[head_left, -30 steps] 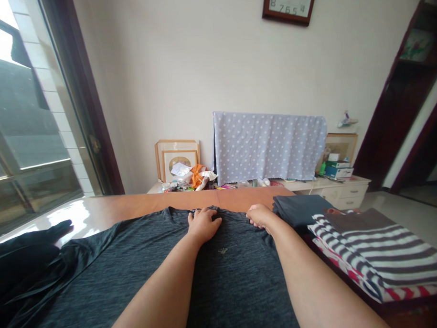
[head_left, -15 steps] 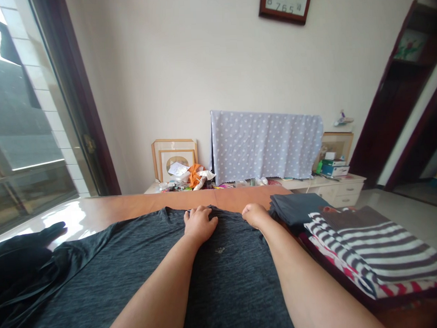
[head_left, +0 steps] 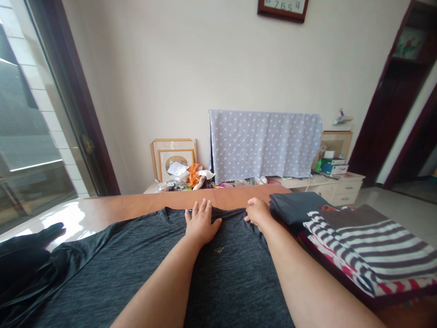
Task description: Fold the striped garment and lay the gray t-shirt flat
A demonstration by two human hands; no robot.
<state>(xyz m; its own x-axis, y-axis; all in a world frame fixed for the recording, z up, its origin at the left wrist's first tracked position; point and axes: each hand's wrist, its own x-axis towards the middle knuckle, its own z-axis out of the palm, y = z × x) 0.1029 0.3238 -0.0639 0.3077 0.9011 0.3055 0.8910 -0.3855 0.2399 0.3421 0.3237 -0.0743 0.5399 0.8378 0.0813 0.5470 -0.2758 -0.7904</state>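
Observation:
A dark grey heathered T-shirt (head_left: 100, 278) lies spread on a glossy orange-brown wooden table (head_left: 134, 205), its collar at the far side and a small pale logo on its chest. My left hand (head_left: 201, 224) rests palm down on the shirt near the collar, fingers spread apart and holding nothing. My right hand (head_left: 258, 213) is curled at the shirt's far right edge, its fingers pinching the fabric. Both forearms cover the shirt's middle.
To the right lie a folded dark grey cloth (head_left: 295, 209) and a folded striped garment (head_left: 368, 245) on red-patterned fabric (head_left: 337, 270). A black garment (head_left: 21, 252) lies at the left. Beyond the table stands a white cabinet (head_left: 337, 191) with cluttered items.
My left hand's fingers have opened and spread instead of curling on the shirt. The view has shifted slightly. My right hand stays at the shirt's edge.

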